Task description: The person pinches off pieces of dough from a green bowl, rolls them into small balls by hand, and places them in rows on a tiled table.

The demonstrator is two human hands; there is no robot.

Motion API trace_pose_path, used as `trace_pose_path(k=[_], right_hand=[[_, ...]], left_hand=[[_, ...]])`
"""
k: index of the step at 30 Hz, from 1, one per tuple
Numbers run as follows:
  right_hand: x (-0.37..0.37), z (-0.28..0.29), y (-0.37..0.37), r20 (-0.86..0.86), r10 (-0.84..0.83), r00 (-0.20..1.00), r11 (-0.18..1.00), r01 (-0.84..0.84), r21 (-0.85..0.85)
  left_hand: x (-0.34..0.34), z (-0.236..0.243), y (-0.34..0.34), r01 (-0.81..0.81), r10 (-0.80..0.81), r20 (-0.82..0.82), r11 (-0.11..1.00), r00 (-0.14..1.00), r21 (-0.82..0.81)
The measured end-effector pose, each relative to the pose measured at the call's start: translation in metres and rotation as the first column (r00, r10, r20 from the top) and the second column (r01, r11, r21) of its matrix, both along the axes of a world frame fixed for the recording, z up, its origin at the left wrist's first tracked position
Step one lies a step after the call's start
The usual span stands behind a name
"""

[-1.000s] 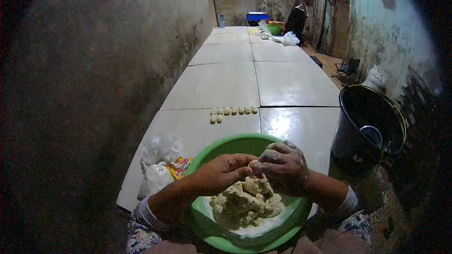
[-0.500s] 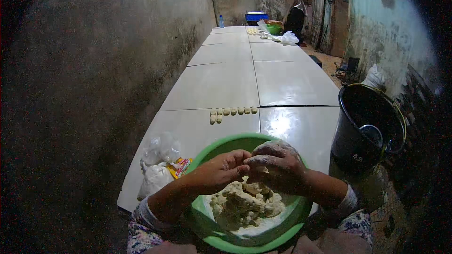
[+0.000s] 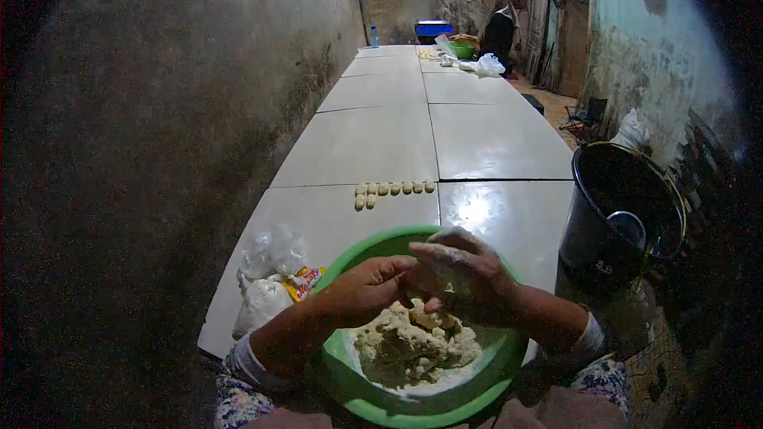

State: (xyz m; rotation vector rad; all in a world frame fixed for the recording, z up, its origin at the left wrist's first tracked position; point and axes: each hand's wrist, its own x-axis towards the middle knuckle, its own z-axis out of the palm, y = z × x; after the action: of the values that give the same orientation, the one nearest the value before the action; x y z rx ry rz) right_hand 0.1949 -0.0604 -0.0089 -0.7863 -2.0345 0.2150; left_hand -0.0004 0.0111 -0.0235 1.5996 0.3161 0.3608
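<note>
Both hands — left hand [image 3: 367,286], right hand [image 3: 465,270] — are cupped together on a dough piece above the green bowl [image 3: 350,373]; even rolling pressure is advised.

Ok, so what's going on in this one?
A person sits at the end of a long white tiled table with a green bowl of pale dough in front of them. The left hand and right hand meet just above the dough, apparently shaping a small piece between them. A short row of small dough balls lies on the table, plastic bags beside the bowl, a black bucket to the right.
</note>
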Motion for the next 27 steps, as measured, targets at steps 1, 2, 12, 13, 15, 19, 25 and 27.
trace_pose_path(k=[1,2,12,13,15,19,25,27], right_hand=[[-0.003,0.002,0.0,-0.105,0.028,0.994,0.997,-0.035,-0.072],[-0.003,0.0,0.003,-0.044,-0.003,0.999,0.998,0.0,-0.059],[0.005,-0.015,0.011,0.103,0.026,0.994,0.994,-0.036,0.103],[0.005,-0.015,0.01,0.138,0.009,0.99,0.994,-0.024,0.107],[0.005,-0.013,0.007,0.072,0.063,0.995,0.997,-0.066,0.036],[0.006,-0.013,0.003,-0.361,0.119,0.925,0.926,-0.235,-0.296],[0.008,-0.002,0.008,-0.112,0.135,0.985,0.988,-0.142,-0.058],[0.01,-0.013,0.012,0.005,0.146,0.989,0.989,-0.146,0.003]], left_hand=[[-0.001,-0.002,0.002,-0.002,0.002,-0.009,1.0,1.0,-0.025],[-0.006,-0.001,0.003,0.032,-0.03,-0.026,0.998,0.999,0.062],[-0.001,0.013,-0.01,0.042,-0.04,-0.089,0.999,0.995,0.012],[-0.001,0.013,-0.014,0.046,-0.046,-0.036,0.999,0.998,0.003],[-0.002,0.007,-0.006,0.115,-0.114,-0.021,0.993,0.993,0.035],[0.001,0.019,-0.008,0.117,-0.106,-0.186,0.992,0.977,0.047],[-0.002,0.003,-0.001,0.116,-0.118,-0.032,0.992,0.992,-0.048],[-0.001,0.01,-0.003,0.159,-0.159,-0.012,0.987,0.987,0.002]])
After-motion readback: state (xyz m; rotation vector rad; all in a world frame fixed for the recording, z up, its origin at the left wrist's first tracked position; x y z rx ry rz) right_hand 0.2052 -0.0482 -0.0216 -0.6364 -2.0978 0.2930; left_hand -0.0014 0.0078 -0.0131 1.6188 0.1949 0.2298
